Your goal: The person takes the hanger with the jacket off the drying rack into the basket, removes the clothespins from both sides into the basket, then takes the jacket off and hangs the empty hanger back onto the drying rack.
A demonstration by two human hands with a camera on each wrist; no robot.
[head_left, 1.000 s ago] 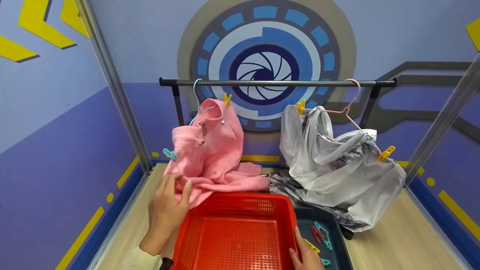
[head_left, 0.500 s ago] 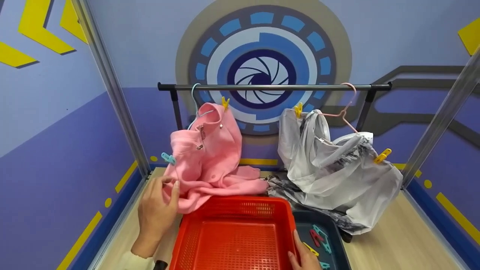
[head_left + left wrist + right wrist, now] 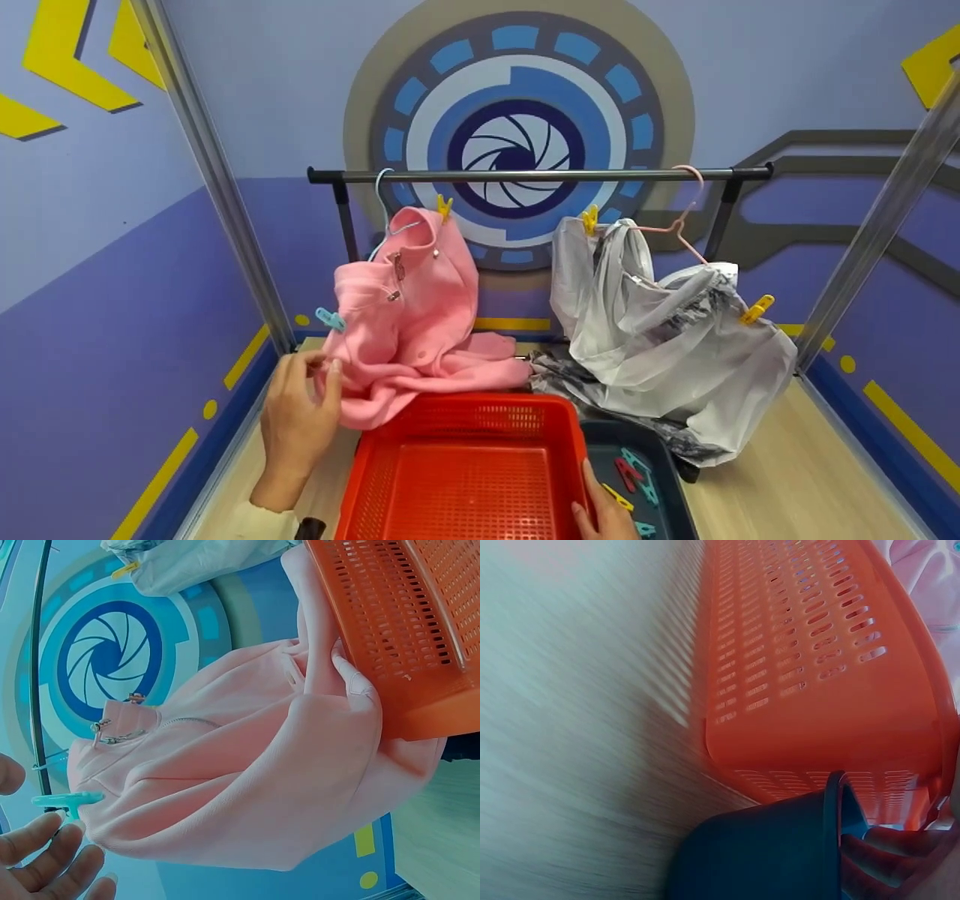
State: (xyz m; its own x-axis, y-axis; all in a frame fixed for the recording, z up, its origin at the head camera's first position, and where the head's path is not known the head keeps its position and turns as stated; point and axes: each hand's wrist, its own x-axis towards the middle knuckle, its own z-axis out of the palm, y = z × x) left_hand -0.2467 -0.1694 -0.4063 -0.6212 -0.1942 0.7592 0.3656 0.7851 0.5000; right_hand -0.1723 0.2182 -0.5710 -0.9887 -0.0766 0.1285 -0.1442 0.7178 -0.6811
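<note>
My left hand [image 3: 300, 420] is beside the lower left edge of a pink zip jacket [image 3: 442, 307], thumb and fingers apart with nothing held. In the left wrist view its fingers [image 3: 56, 859] lie close to a teal clothespin [image 3: 67, 800] clipped on the jacket; contact is unclear. The jacket hangs on a light blue hanger [image 3: 381, 195], also clipped by a yellow clothespin [image 3: 444, 208]. My right hand [image 3: 606, 510] grips the right wall of a red plastic basket [image 3: 581, 442], thumb on the inner side, other fingers outside above a dark tray [image 3: 667, 457].
A grey-white jacket [image 3: 637, 322] with yellow clothespins hangs on a pink hanger [image 3: 681, 217] at right. Both hangers hook over a metal rail [image 3: 525, 176]. Several loose clothespins [image 3: 630, 476] lie in the dark tray. Metal posts [image 3: 225, 180] stand at the sides.
My left hand has drawn a little left, away from the pink jacket. The right hand stays at the basket wall. The head view has shifted slightly.
</note>
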